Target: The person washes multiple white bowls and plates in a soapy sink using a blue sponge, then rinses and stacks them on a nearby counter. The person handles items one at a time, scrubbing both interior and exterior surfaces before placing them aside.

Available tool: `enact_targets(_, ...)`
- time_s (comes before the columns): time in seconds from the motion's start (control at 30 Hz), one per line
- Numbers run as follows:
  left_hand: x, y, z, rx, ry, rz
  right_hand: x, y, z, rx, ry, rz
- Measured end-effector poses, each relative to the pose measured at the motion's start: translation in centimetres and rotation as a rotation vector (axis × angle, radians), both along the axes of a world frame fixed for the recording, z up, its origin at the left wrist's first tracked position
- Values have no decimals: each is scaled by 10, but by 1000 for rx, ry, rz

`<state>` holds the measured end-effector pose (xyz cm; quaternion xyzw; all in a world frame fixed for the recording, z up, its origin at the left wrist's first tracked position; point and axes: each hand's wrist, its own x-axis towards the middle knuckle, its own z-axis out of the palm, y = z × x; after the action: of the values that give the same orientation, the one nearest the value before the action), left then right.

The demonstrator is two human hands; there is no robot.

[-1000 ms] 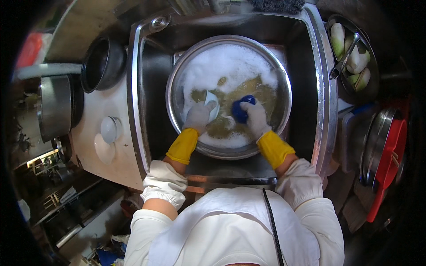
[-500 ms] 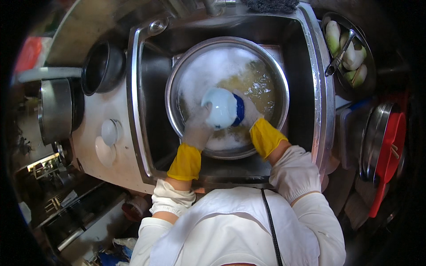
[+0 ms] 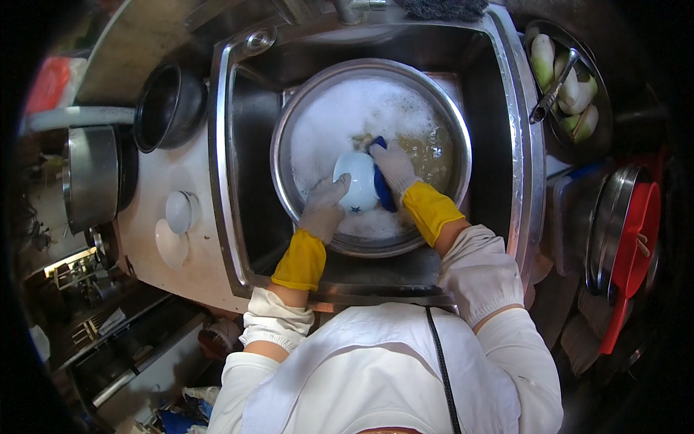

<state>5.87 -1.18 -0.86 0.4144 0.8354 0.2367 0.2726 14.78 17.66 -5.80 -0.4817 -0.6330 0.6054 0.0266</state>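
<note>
A pale blue bowl (image 3: 354, 177) with a small dark star-shaped mark is tilted over the soapy water in a round steel basin (image 3: 277, 148). My left hand (image 3: 325, 204), in a whitish glove with a yellow cuff, grips the bowl by its left side, thumb on the outer wall. A dark blue scrubbing cloth or sponge (image 3: 383, 189) lies against the bowl's right side. My right hand (image 3: 395, 168), gloved alike, is closed on it from the right. White suds (image 3: 336, 108) cover much of the water, with a brownish patch at the right.
The basin stands in a steel sink (image 3: 223, 173) under a faucet (image 3: 353, 10). On the left counter are a dark bowl (image 3: 170, 108), a metal pot (image 3: 92, 177) and small white dishes (image 3: 181, 211). To the right are a bowl of pale green vegetables (image 3: 575, 94) and a red strainer (image 3: 636, 231).
The bowl has turned so its star mark shows, and suds have spread across the water. My right hand has moved up and left, with more of the blue scrubber showing.
</note>
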Motion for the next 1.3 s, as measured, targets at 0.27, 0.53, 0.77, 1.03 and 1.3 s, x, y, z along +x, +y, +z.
enact_targets(0.27,-1,14,6,65,-441,255,44,-17,-47,-541,145,-585)
enact_targets(0.53,7,25,5,90,-554,341,15,-47,61,622,391,310)
enact_targets(0.77,-5,-7,29,268,-538,164,23,-3,11,-1178,402,-282)
enact_targets(1.03,10,-3,60,301,-994,345,55,-46,14,328,57,366)
enact_targets(1.3,-39,-105,129,752,-1102,514,58,-38,10,-141,244,-372)
